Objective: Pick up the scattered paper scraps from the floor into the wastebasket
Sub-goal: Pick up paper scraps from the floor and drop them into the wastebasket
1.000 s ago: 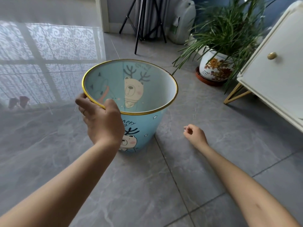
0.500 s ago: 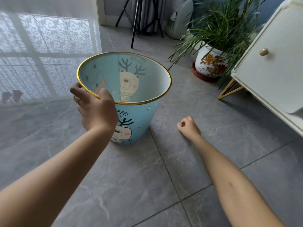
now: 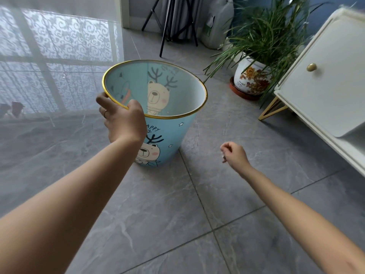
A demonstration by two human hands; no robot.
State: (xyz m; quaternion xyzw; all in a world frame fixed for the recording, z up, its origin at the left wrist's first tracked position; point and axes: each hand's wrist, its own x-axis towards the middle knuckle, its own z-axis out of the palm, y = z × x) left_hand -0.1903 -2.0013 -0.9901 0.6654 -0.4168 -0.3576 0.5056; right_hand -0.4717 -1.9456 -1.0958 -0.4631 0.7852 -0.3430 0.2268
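The right hand (image 3: pixel 235 155) has come up off the grey marble-look floor tiles (image 3: pixel 246 135), where a moment ago it was pressed down low with the fingers bunched against the tile; now it hovers clear of the floor, fingers curled in toward the thumb, with a small whitish fleck showing at the fingertips (image 3: pixel 224 152). That looks like a tiny paper scrap (image 3: pixel 223 154) pinched there, though it is too small to be sure. If so, one more piece has left the floor and only needs carrying across. The round light-blue wastebasket with a gold rim and cartoon reindeer-bear print (image 3: pixel 167 135) stands on the tiles just left of that hand, tipped a little toward the person. The left hand (image 3: pixel 122 121) grips its near rim, thumb inside and fingers wrapped over the outside, much as it did in the earlier views. I can see no other scraps on the tiles in view, so this may be near the last of them. The potted green plant in a white flowered ceramic pot (image 3: pixel 250 80) and the cream cabinet with a brass knob (image 3: pixel 325 82) stand well off to the right.
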